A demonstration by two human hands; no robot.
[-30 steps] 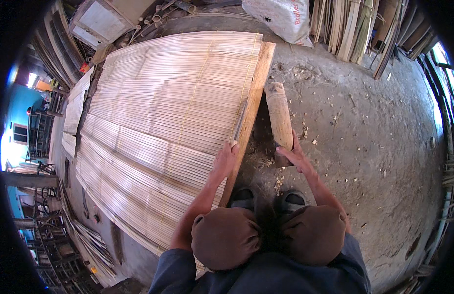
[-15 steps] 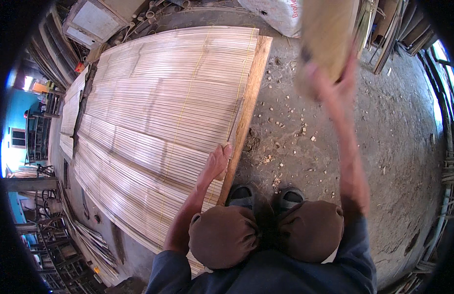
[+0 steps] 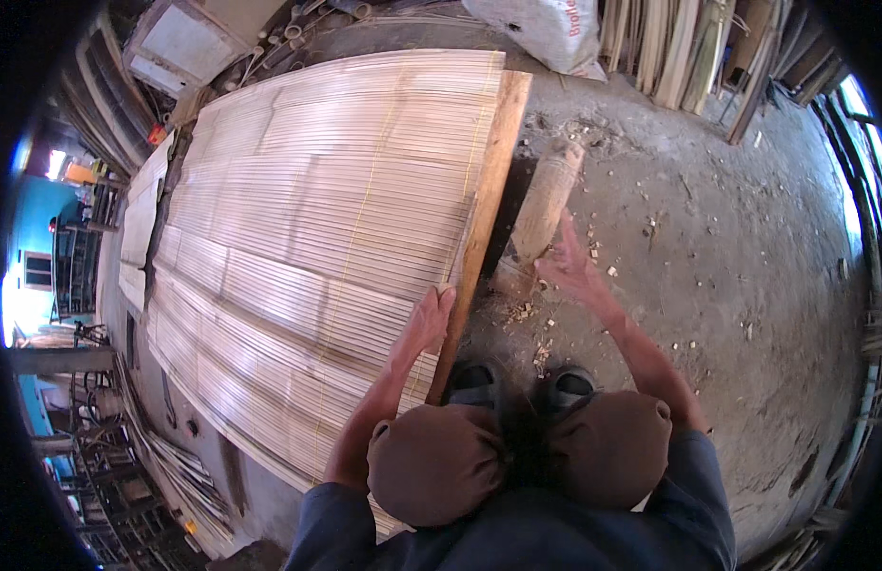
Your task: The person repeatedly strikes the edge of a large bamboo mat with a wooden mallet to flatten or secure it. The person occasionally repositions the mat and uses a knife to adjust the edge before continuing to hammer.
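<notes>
Mat (image 3: 327,238) of thin bamboo slats covers most of the floor to our left, w/ a long wooden batten (image 3: 484,219) lying along its right edge. We take that batten as the landmark.

Progress, as we judge it: the mat looks largely woven. We count approx. 3 yellowish binding strings running across the slats, and the slat ends sit fairly flush against the batten. Work seems to be at the edge-truing stage; how much of the edge is left we can't tell.

Hands: our left hand (image 3: 427,319) rests flat, fingers open, on the mat edge right at the batten's near part, pressing, not clamped on anything. Our right hand (image 3: 569,266) is just right of the batten, fingers spread, at the lower end of a wooden log mallet (image 3: 541,214); whether it grips the log or only touches it, can't tell, since the motion is blurred. The log lies tilted, close beside the batten's right side.

Counts: 1 mat, 1 batten, 1 log, 2 hands, 2 dark sandalled feet (image 3: 522,385) near the batten's near end, 1 white sack (image 3: 546,29) beyond its far end. Wood chips scattered right of it.
</notes>
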